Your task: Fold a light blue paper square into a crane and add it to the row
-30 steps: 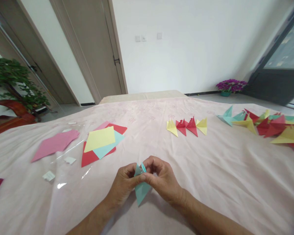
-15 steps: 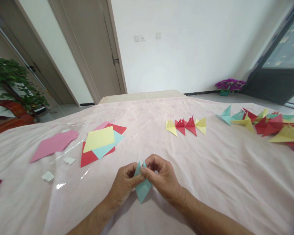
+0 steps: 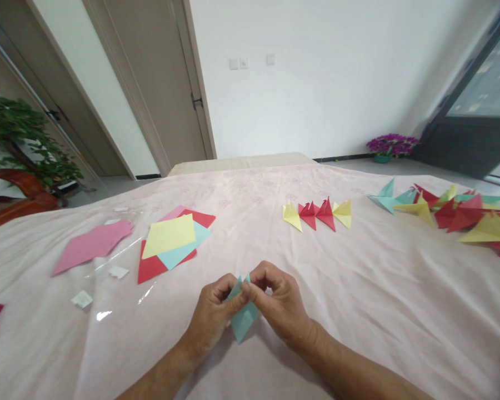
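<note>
Head view: your folded light-blue paper [image 3: 240, 325] is upright or nearly so between your two hands, low in the middle, its lower point aimed toward you and two narrow tips showing at the top. Whether it touches the cloth beneath, I cannot tell. As I judge it, the likeliest trouble is a crease landing off the centre line, which would come from your two sides pulling unevenly on those tips. Thin paper could also tear or crumple at the narrow end if your thumbs press too hard, and the layers could slip open if either pinch slackens.

Your left hand [image 3: 212, 310] pinches the left side, thumb laid across the front, fingers curled behind. Your right hand [image 3: 280, 303] grips near the top right, its thumb meeting the tips. Both holds are closed down to the paper's thickness; the fingertips behind it are hidden.

Beyond your left hand lie loose coloured sheets [image 3: 170, 236], yellow uppermost, with pink sheets [image 3: 92, 247] farther left and white scraps [image 3: 82, 300] near them. Ahead to the right stands a row of four folded birds [image 3: 325, 214], two red between two yellow. Well to the right sits a mixed heap of folded birds [image 3: 489, 229] on the pale pink cloth [image 3: 379, 289].
</note>
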{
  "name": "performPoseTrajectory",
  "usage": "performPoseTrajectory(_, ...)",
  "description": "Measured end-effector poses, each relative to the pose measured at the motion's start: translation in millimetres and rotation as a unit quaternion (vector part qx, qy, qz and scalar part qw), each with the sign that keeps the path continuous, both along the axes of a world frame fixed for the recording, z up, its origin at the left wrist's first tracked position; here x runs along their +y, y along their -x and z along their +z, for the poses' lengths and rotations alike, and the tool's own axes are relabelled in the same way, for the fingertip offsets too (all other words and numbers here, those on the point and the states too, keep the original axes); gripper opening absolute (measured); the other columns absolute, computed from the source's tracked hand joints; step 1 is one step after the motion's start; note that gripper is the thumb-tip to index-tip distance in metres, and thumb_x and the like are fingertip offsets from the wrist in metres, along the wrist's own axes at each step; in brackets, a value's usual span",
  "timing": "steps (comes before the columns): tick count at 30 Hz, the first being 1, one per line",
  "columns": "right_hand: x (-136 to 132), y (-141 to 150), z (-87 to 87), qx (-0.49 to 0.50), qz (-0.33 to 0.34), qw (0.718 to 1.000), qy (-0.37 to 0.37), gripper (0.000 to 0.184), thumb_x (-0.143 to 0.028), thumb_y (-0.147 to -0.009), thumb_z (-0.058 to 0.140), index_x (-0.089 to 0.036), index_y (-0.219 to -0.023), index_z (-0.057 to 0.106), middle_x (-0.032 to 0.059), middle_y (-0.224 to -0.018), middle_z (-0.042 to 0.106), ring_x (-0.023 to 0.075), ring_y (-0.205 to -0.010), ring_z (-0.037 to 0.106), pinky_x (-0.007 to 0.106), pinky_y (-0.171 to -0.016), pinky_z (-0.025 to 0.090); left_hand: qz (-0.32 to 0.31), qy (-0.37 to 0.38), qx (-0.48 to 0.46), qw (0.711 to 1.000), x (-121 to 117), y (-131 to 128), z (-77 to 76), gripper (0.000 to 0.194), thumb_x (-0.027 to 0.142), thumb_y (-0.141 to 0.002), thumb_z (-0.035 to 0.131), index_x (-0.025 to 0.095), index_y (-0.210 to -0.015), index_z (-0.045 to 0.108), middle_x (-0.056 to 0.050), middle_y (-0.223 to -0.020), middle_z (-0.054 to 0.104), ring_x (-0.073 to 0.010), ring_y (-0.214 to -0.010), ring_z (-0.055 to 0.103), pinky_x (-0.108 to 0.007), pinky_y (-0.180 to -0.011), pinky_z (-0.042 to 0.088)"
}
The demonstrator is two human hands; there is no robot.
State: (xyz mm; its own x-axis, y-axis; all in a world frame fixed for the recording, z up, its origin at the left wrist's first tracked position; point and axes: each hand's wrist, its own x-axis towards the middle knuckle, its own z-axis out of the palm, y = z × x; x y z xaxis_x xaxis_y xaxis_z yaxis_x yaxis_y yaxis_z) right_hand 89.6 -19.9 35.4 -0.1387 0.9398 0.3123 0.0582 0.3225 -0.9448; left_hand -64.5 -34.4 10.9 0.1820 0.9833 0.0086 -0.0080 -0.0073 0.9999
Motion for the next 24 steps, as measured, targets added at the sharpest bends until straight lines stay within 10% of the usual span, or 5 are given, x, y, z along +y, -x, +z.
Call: performPoseTrajectory(24, 8.7, -10.1, 1.1, -0.005, 0.039, 0.998, 0.051, 0.015, -0.030, -0.081, 0.066, -0.016, -0.075, 0.066, 0.0021, -0.065, 0.064, 0.0129, -0.060, 0.055, 0.024, -0.057, 0.045, -0.061, 0.085, -0.081, 0.991, -0.7, 2.5, 1.9, 0.029, 0.043, -0.076, 0.075, 0.017, -0.083, 0.065, 0.001, -0.070, 0.053, -0.0109, -0.064, 0.045, -0.022, -0.060, 0.035)
